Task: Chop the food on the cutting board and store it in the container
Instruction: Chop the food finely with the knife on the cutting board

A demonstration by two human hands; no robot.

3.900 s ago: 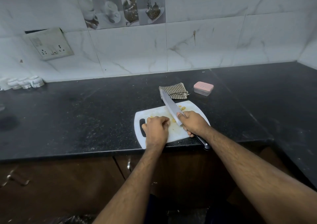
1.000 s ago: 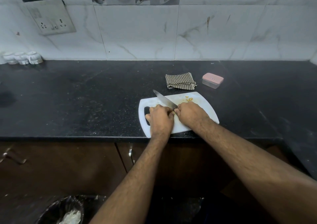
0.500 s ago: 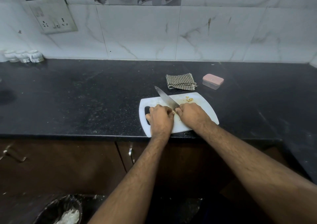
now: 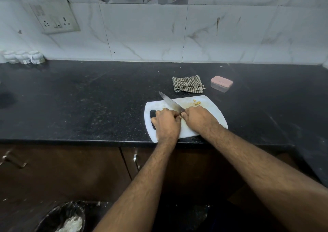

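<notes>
A white cutting board (image 4: pixel 211 107) lies at the counter's front edge. My right hand (image 4: pixel 198 119) grips the handle of a knife (image 4: pixel 170 103), whose blade points up and to the left across the board. My left hand (image 4: pixel 166 122) sits knuckles-up on the board with fingers curled down beside the blade; whatever lies beneath them is hidden. A few yellowish chopped pieces (image 4: pixel 196 103) rest near the board's far edge. A small clear container with a pink lid (image 4: pixel 221 83), closed, stands behind the board to the right.
A folded checked cloth (image 4: pixel 187 83) lies just behind the board. The black counter (image 4: pixel 88 98) stretches left, with small white jars (image 4: pixel 24 56) at the back wall. A lined bin (image 4: pixel 65 217) stands on the floor below.
Over the last second the blade has tilted slightly while both hands stay together on the board. Compared with 3.9 s ago, the blade is lower and the hands closer.
</notes>
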